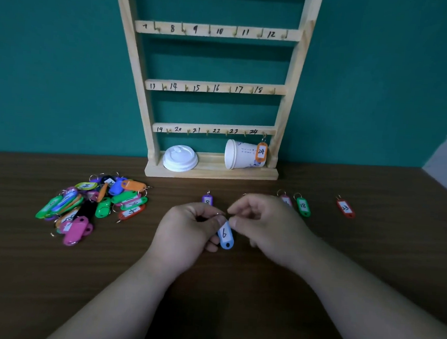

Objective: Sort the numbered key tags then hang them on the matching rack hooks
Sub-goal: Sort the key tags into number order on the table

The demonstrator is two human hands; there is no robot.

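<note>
Just over the dark wood table (371, 248), left hand (185, 230) and right hand (266, 226) pinch a blue tag (225, 235).

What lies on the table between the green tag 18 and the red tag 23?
Nothing: the head view shows bare table between green tag 18 and red tag 23.

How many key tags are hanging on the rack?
1. The orange tag 24 hangs on the last bottom-row hook of the rack, in front of the tipped cup. Any higher rows are out of view.
</note>
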